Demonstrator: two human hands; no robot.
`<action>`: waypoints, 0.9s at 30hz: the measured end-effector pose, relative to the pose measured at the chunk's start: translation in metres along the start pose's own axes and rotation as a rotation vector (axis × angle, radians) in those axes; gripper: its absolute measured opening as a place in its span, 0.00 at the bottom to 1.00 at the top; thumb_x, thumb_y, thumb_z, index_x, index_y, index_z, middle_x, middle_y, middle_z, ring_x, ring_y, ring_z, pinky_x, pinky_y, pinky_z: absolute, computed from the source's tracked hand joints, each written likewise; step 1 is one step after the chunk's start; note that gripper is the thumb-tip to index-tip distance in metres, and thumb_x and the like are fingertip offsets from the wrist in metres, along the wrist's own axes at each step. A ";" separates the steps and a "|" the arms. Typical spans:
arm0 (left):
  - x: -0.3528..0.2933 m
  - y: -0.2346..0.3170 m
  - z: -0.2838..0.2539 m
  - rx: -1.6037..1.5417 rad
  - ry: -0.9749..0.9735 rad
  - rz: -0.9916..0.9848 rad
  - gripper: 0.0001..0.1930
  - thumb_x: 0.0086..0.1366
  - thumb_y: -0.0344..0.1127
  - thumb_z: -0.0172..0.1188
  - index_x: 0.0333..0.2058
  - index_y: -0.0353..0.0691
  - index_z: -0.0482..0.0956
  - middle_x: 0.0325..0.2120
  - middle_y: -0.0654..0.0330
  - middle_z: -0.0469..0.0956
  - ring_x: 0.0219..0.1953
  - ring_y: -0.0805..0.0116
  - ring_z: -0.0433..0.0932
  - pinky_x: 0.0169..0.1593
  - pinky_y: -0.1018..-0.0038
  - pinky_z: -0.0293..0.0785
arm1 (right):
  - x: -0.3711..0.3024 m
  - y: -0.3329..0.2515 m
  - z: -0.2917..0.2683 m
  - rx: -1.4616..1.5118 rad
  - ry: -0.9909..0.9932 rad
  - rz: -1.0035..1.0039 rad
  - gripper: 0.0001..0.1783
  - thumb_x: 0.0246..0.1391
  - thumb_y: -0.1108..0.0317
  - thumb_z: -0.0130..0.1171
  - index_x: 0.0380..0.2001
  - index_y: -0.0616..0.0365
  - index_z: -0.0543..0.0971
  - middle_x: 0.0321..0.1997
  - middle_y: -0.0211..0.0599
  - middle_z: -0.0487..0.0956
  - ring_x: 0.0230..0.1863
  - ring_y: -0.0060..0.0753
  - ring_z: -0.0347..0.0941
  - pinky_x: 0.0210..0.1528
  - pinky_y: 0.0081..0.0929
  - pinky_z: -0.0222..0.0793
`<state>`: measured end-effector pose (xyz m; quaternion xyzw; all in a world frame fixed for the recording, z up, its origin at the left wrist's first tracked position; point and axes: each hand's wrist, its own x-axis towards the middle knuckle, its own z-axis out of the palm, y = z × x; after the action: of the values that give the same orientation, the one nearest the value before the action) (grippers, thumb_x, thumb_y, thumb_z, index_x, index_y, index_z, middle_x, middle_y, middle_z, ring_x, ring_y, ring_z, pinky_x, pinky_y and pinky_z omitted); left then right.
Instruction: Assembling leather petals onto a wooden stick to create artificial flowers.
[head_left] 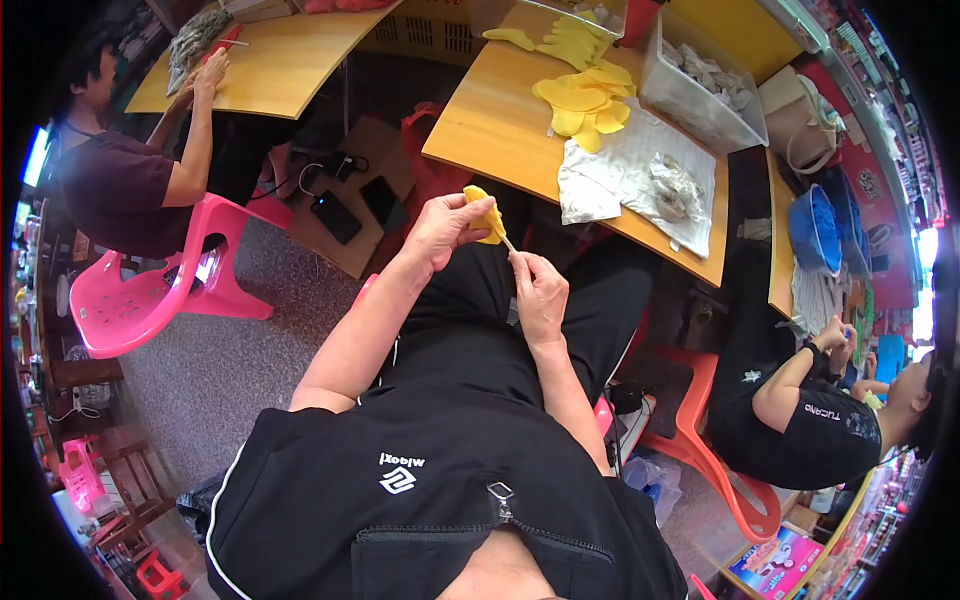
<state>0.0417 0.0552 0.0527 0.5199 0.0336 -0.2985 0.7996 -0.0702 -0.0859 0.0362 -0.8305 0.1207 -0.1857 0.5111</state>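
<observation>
In front of my lap, at the table's near side, I hold up a small yellow fabric piece (pixel 491 224). My left hand (pixel 443 232) pinches it between thumb and fingers. A thin pale stick (pixel 509 243) runs from the lower end of the yellow piece to my right hand (pixel 541 300), whose fingers are closed round it. The stick's far end is hidden, and I cannot tell whether it is inside the fabric or behind it. Both hands are close together and above my black trousers.
The wooden table (pixel 490 110) ahead bears flat yellow cut pieces (pixel 585 98), a white cloth (pixel 595 190), a clear bag of greyish stuff (pixel 676 188) and a clear bin (pixel 720 115). A person (pixel 125 180) sits left by a pink chair (pixel 150 300); another (pixel 810 420) sits right.
</observation>
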 end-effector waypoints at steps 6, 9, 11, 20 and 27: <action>-0.003 0.008 -0.005 -0.121 -0.063 0.015 0.16 0.65 0.40 0.55 0.44 0.34 0.76 0.38 0.58 0.79 0.39 0.70 0.79 0.44 0.73 0.79 | -0.001 -0.001 -0.005 0.114 -0.058 0.162 0.13 0.58 0.64 0.56 0.28 0.63 0.81 0.15 0.21 0.68 0.17 0.10 0.59 0.19 0.14 0.53; -0.004 -0.002 0.003 -0.048 -0.084 0.033 0.17 0.66 0.41 0.54 0.46 0.34 0.75 0.38 0.58 0.79 0.40 0.70 0.79 0.45 0.72 0.78 | -0.002 0.004 -0.001 0.249 -0.107 0.267 0.14 0.59 0.62 0.55 0.28 0.62 0.81 0.16 0.19 0.67 0.17 0.08 0.56 0.18 0.13 0.50; -0.005 -0.004 0.005 -0.024 -0.084 0.024 0.17 0.66 0.41 0.54 0.46 0.33 0.76 0.38 0.58 0.79 0.40 0.70 0.79 0.45 0.72 0.78 | -0.002 0.007 0.000 0.329 -0.112 0.302 0.15 0.59 0.61 0.55 0.27 0.61 0.81 0.16 0.18 0.67 0.16 0.08 0.55 0.18 0.12 0.49; -0.004 0.020 0.002 -0.090 -0.078 0.039 0.14 0.65 0.39 0.55 0.45 0.36 0.76 0.38 0.59 0.79 0.38 0.74 0.79 0.31 0.83 0.78 | 0.000 0.009 -0.005 0.606 -0.272 0.481 0.15 0.59 0.59 0.56 0.27 0.59 0.80 0.15 0.17 0.65 0.14 0.07 0.52 0.16 0.10 0.43; -0.005 0.001 0.005 -0.201 -0.104 0.037 0.16 0.68 0.38 0.49 0.46 0.31 0.74 0.41 0.51 0.78 0.43 0.64 0.79 0.40 0.77 0.80 | 0.000 0.008 -0.001 0.671 -0.261 0.530 0.15 0.59 0.59 0.55 0.25 0.58 0.79 0.15 0.16 0.64 0.15 0.07 0.52 0.17 0.11 0.44</action>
<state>0.0365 0.0534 0.0581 0.4213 0.0122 -0.3056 0.8538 -0.0708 -0.0907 0.0292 -0.5754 0.1969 0.0294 0.7933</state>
